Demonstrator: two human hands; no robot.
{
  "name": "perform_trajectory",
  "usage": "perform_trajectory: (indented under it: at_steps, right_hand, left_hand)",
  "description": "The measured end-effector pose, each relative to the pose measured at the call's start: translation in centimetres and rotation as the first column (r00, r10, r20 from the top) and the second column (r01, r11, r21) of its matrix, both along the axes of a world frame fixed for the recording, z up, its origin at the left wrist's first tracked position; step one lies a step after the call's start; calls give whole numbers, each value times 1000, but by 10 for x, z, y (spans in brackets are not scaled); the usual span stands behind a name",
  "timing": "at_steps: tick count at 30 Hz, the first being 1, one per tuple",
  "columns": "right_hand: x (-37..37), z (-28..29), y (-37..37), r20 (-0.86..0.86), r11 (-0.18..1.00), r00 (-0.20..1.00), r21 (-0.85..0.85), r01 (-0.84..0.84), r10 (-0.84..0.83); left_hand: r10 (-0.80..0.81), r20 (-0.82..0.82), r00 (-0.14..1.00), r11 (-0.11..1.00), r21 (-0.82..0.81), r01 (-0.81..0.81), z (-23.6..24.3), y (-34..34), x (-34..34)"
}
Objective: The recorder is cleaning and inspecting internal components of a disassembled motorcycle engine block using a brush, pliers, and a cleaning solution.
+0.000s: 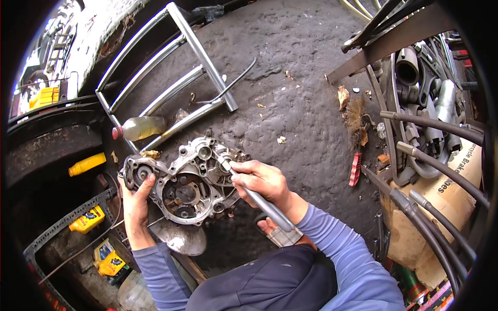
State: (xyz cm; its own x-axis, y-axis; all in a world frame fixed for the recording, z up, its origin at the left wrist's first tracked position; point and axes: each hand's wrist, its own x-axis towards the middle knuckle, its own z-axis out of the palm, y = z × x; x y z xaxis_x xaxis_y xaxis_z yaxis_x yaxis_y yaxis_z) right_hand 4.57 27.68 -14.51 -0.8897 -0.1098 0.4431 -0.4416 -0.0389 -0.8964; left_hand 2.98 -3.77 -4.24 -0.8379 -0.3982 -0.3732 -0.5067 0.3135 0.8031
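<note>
A grey metal engine crankcase [196,210], with a large round opening and several bolt holes, is in front of me, tilted toward me. My left hand [136,199] grips its left end, the thumb lying on the round housing there. In my right hand [264,181] is a socket wrench [267,207], the fingers wrapped round it close to its silver head. That head meets the crankcase's upper right part; whether it sits on a bolt is hidden by my fingers. The grey handle slants down to the right under my wrist.
Beyond the crankcase are a chrome tube rack [207,62] and a red-capped plastic bottle [140,128]. Yellow bottles [87,220] stand at left. A red-handled wire brush [356,168], metal parts [436,103], hoses [441,160] and a cardboard box [415,233] crowd the right.
</note>
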Motion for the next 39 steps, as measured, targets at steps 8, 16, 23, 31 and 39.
perform_trajectory:
  at_steps: [8, 16, 23, 31, 39]
  right_hand:
    - [0, 12, -21, 550, 863, 835, -409, 297, -27]
    - [-9, 25, -10, 572, 904, 819, -334, 266, -29]
    - [-10, 32, -1, 291, 991, 950, -44, 128, -110]
    - [-3, 46, 13, 487, 983, 873, -155, 98, -10]
    - [-10, 44, 2, 119, 994, 987, 19, 104, -105]
  left_hand:
    - [24, 2, 1000, 1000, -2, -24, -1, 0, 8]
    - [14, -33, 999, 1000, -10, -15, 5, 9, 7]
    - [19, -51, 999, 1000, -11, -20, 8, 16, 6]
    - [44, -45, 998, 999, -8, -44, 7, 18, 6]
    - [45, -18, 999, 999, -2, -45, 17, 23, -1]
